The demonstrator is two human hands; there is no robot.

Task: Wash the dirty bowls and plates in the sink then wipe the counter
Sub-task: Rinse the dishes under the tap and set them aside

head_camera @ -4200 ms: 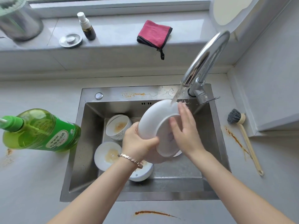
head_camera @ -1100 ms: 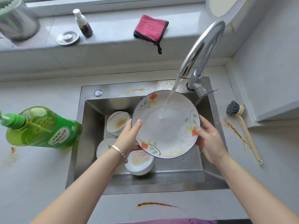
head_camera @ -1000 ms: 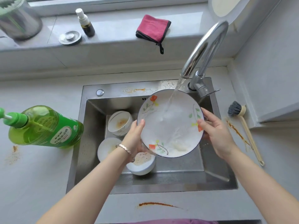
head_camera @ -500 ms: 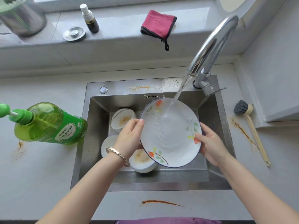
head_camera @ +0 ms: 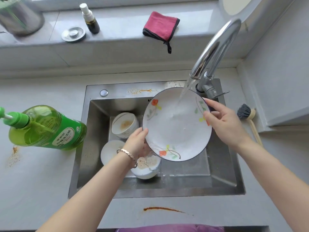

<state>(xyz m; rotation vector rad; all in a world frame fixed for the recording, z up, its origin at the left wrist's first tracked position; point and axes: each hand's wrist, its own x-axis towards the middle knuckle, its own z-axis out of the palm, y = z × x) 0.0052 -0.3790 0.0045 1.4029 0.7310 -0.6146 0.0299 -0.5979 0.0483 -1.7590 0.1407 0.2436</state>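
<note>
A white plate with orange flowers point(head_camera: 175, 131) is held tilted over the steel sink point(head_camera: 224, 185), face up under running water from the tap point(head_camera: 215, 47). My left hand point(head_camera: 137, 143) grips its lower left rim, thumb on the face. My right hand point(head_camera: 222, 123) holds the right rim, thumb on the face and fingers behind. Below the plate lie three dirty white bowls: one at the back left point(head_camera: 124, 124), one at the left point(head_camera: 110, 150), one at the front point(head_camera: 147, 168) with brown residue.
A green dish soap bottle point(head_camera: 45, 128) stands on the counter left of the sink. A dish brush point(head_camera: 249, 119) lies to the right. On the sill are a red cloth point(head_camera: 160, 25), a small dark spray bottle point(head_camera: 90, 19) and a sink strainer point(head_camera: 73, 34). Brown stains point(head_camera: 162, 209) mark the front counter.
The plate was turned from its back to face up under the water. In the last second both hands kept it there, tilting and shifting it slightly.
</note>
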